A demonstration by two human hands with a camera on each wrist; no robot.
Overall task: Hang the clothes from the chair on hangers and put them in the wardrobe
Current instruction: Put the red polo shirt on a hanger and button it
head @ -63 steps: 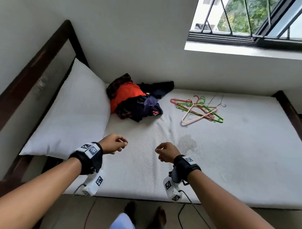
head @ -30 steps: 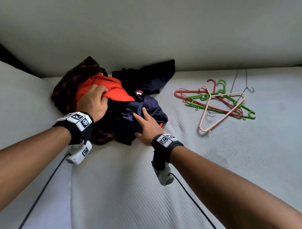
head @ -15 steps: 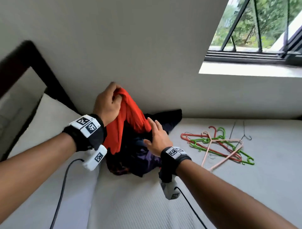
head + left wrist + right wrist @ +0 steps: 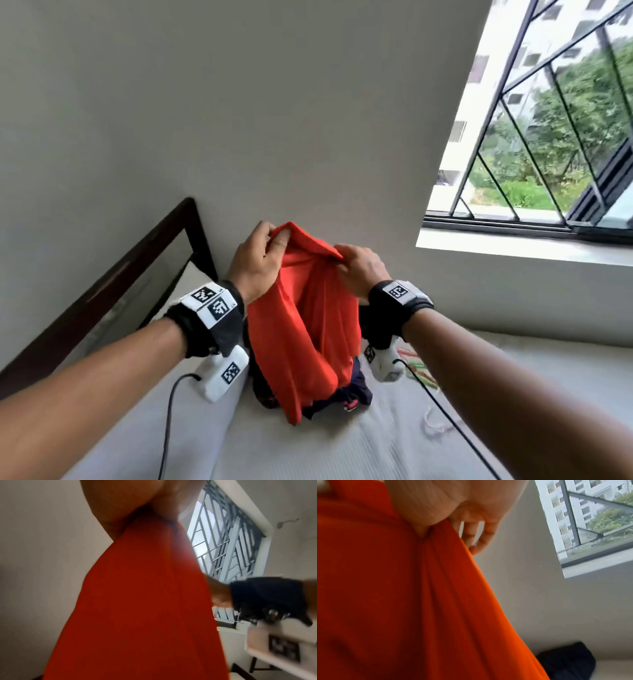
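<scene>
Right hand (image 4: 359, 270), half second ago flat on dark clothes (image 4: 346, 394), now up at 12 o'clock, pinching top edge of orange garment (image 4: 301, 329) beside left hand (image 4: 257, 263). Garment, earlier bunched in pile, now lifted higher, hanging in folds between both hands, lower end over pile. Hangers (image 4: 419, 371) now mostly hidden behind right wrist, at 3 o'clock of pile.

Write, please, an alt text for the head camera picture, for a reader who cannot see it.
Two hands, left hand and right hand, hold up an orange garment by its top edge, above a pile of dark clothes on a white bed. Behind are a grey wall, a dark wooden headboard at left and a barred window at right.
</scene>
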